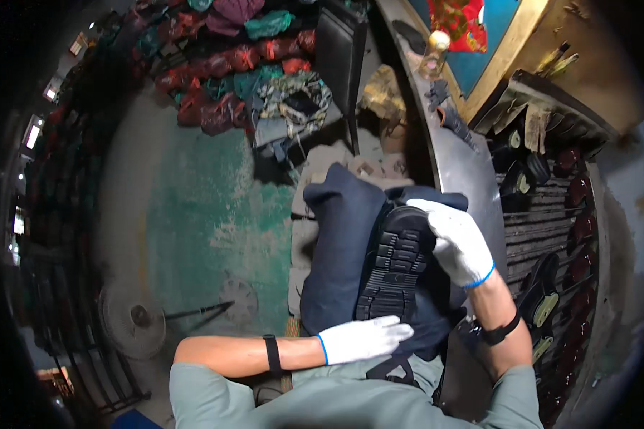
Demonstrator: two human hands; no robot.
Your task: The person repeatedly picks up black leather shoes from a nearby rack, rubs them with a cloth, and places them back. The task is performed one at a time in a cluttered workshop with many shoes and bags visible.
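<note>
Left hand (pixel 363 338) flat on black shoe sole (pixel 397 263) heel — right hand (pixel 459 243) clamped over toe; red-wrapped bundles (pixel 225 61) beyond.

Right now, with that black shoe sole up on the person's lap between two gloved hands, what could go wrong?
The shoe rests sole-up on the lap; the left hand lies flat at its heel, so only the right hand grips the toe: it might slip sideways. The metal bench edge sits close beside the right hand, so a knock seems possible.

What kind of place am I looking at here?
Probably a small shoe-making or repair workshop. Gloved hands, left hand and right hand, hold a black shoe sole on the lap; racks of shoes stand at the right, and bagged bundles are piled on the floor.
</note>
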